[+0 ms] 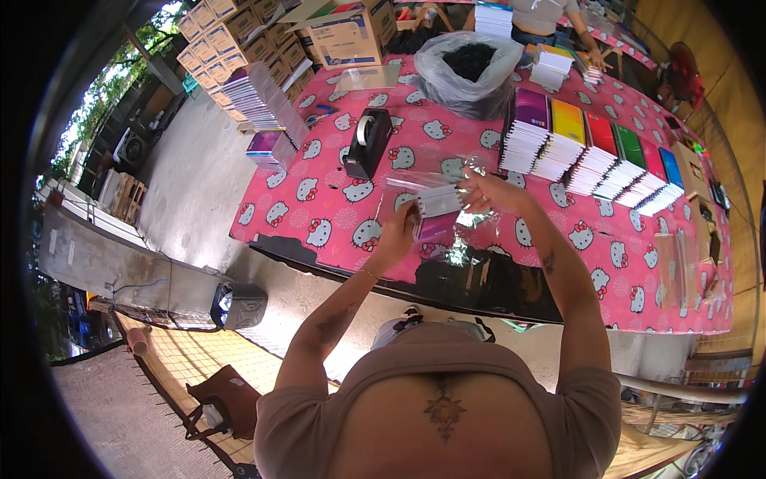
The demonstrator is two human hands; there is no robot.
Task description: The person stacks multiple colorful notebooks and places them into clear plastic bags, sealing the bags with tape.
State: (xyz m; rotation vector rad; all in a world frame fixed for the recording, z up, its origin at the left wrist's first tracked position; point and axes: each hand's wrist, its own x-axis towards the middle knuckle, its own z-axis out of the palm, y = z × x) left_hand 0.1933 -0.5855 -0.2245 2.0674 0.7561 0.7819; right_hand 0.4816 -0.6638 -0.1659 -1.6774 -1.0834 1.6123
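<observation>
Over the near part of the pink table, my left hand point(397, 230) is closed round the left side of a small stack of notebooks point(440, 201). White page edges face up on the stack, and a purple cover shows below them. My right hand point(493, 194) pinches a clear plastic bag point(471, 231) at the stack's right end. The bag's shiny film spreads round and below the notebooks; how far they sit inside it I cannot tell. A black tape dispenser point(367, 144) stands just beyond my left hand.
Notebook piles in purple, yellow, red, green, pink and blue point(568, 132) line the right side. A bag-lined bin of black material point(467, 72) stands behind. Wrapped notebooks point(263, 100) stack at the left edge, near cardboard boxes point(343, 36). Another person point(550, 20) works across the table.
</observation>
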